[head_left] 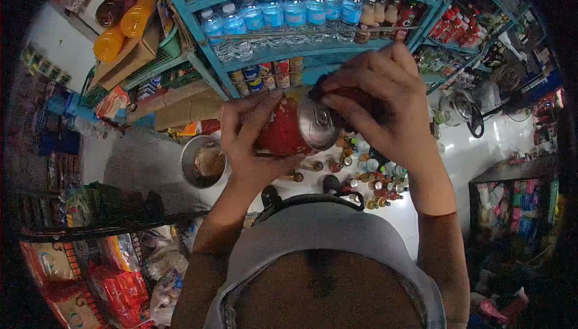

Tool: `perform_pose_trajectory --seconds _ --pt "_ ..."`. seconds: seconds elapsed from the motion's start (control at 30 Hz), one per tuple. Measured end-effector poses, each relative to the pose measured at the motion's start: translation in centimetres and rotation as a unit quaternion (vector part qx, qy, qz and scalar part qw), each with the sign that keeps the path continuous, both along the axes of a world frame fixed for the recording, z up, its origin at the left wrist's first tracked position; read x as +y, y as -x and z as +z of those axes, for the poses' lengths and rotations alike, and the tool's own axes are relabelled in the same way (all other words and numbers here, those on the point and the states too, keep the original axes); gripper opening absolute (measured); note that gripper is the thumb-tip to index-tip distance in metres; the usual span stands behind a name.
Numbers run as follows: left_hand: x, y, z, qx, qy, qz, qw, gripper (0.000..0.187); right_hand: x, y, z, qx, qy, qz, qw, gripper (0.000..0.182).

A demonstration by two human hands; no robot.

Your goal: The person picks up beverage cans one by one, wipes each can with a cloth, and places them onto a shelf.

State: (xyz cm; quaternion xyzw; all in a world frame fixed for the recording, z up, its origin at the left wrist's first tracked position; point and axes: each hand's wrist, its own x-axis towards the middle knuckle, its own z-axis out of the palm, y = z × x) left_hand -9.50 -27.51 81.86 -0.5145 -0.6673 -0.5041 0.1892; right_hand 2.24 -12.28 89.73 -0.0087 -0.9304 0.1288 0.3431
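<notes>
A red can with a silver top lies tilted in front of my chest, its pull-tab end facing right. My left hand is wrapped round the can's left side and underside. Close to the silver end, my right hand has its fingers bent together around something dark, slightly blurred, that I cannot make out. Whether that hand touches the can's rim is unclear. Behind both hands stands a blue shelf with a row of water bottles.
A metal pot stands on the floor at left. Many small bottles stand beyond my body, near my dark shoes. A green basket and cardboard box are at upper left. Packaged goods hang at lower left; a pan is at right.
</notes>
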Motion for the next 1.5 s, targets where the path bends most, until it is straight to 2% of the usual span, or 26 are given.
perform_pose_trajectory --seconds 0.17,0.23,0.33,0.47,0.53,0.63,0.73,0.77,0.8,0.83,0.87,0.9,0.93,1.0,1.1,1.13,1.17,1.2,1.27,1.3,1.33,1.37,1.4,1.43,1.47,1.5 --pt "0.6 0.4 -0.8 -0.009 -0.009 0.013 1.0 0.077 -1.1 0.3 0.3 0.011 -0.026 0.07 0.997 0.018" --pt "0.5 0.7 -0.7 -0.007 -0.03 0.028 0.999 0.077 -0.8 0.1 -0.2 -0.026 0.005 0.137 0.99 0.018" --pt "-0.1 0.8 -0.4 0.041 0.023 0.083 0.995 0.077 0.4 -0.3 -1.3 -0.061 0.046 0.162 0.984 0.018" --pt "0.6 0.6 -0.5 -0.013 0.023 0.033 0.999 0.079 1.2 0.5 -1.5 -0.041 0.034 0.166 0.985 0.02" --pt "0.9 0.3 -0.5 -0.033 0.026 0.018 0.999 0.079 1.2 1.5 -1.0 0.025 -0.026 0.16 0.986 0.017" --pt "1.0 0.2 -0.4 -0.077 0.016 -0.014 0.997 0.08 1.6 2.8 -0.9 0.064 -0.023 0.161 0.985 0.016" --pt "1.3 0.2 -0.5 -0.091 0.022 -0.027 0.995 0.079 2.8 3.3 -1.1 0.045 -0.003 0.119 0.992 0.017" --pt "1.3 0.3 -1.0 -0.136 0.003 -0.065 0.989 0.081 2.8 3.6 -1.6 0.046 -0.005 0.121 0.992 0.017" --pt "1.4 0.3 -1.4 -0.179 -0.016 -0.103 0.978 0.083 2.9 4.1 -2.4 0.133 0.239 0.079 0.959 0.02" --pt "1.7 0.2 -1.5 -0.177 -0.019 -0.103 0.979 0.083 3.1 4.4 -3.2 0.21 0.466 0.032 0.859 0.022" --pt "1.9 0.0 -1.7 -0.271 -0.08 -0.122 0.951 0.08 3.5 4.4 -3.9 0.21 0.465 0.033 0.86 0.022" --pt "2.2 -0.3 -1.5 -0.362 -0.139 -0.141 0.911 0.076 4.0 4.3 -4.4 0.243 0.639 0.154 0.714 0.022" --pt "2.4 -0.6 -0.9 -0.361 -0.139 -0.142 0.911 0.076 4.4 4.3 -4.8 0.261 0.769 0.266 0.52 0.023" --pt "2.9 -0.8 0.7 -0.579 -0.177 -0.234 0.761 0.066 3.4 5.1 -5.4 0.237 0.775 0.265 0.523 0.027" --pt "4.2 -0.4 0.3 -0.599 -0.19 -0.262 0.732 0.05 -0.1 6.7 -6.2 0.159 0.797 0.248 0.528 0.038" --pt "4.8 -0.1 -0.6 -0.599 -0.188 -0.264 0.733 0.05 -0.4 6.9 -6.6 0.132 0.803 0.241 0.528 0.041" --pt "5.3 0.5 -2.1 -0.506 -0.161 -0.205 0.822 0.046 0.2 6.4 -7.3 0.159 0.644 0.153 0.733 0.05" --pt "5.8 0.8 -2.2 -0.401 -0.131 -0.143 0.895 0.042 -0.5 5.4 -5.6 0.122 0.638 0.158 0.744 0.056" --pt "6.0 0.9 -2.2 -0.36 -0.131 -0.123 0.916 0.039 -0.2 5.7 -6.6 0.13 0.556 0.207 0.794 0.065" --pt "6.1 0.5 -1.8 -0.459 -0.186 -0.176 0.851 0.039 -0.2 5.6 -6.9 0.13 0.555 0.208 0.795 0.065" --pt "6.2 0.3 -1.5 -0.549 -0.238 -0.225 0.769 0.039 -0.4 5.4 -7.1 0.138 0.462 0.186 0.856 0.07" --pt "6.3 0.7 -1.6 -0.549 -0.239 -0.226 0.769 0.039 -0.7 5.1 -7.2 0.143 0.364 0.162 0.906 0.075" --pt "6.6 1.3 -1.8 -0.56 -0.254 -0.271 0.741 0.038 -1.2 4.6 -7.1 0.143 0.362 0.162 0.907 0.075" --pt "6.8 1.6 -1.9 -0.569 -0.268 -0.315 0.711 0.037 -1.9 4.0 -6.8 0.094 0.269 0.121 0.951 0.079" --pt "6.8 1.6 -2.0 -0.569 -0.268 -0.316 0.71 0.037 -2.2 3.7 -6.7 0.043 0.172 0.077 0.981 0.082" --pt "6.8 1.6 -1.5 -0.56 -0.257 -0.303 0.727 0.037 -2.0 4.1 -7.0 0.051 0.173 0.072 0.981 0.078"
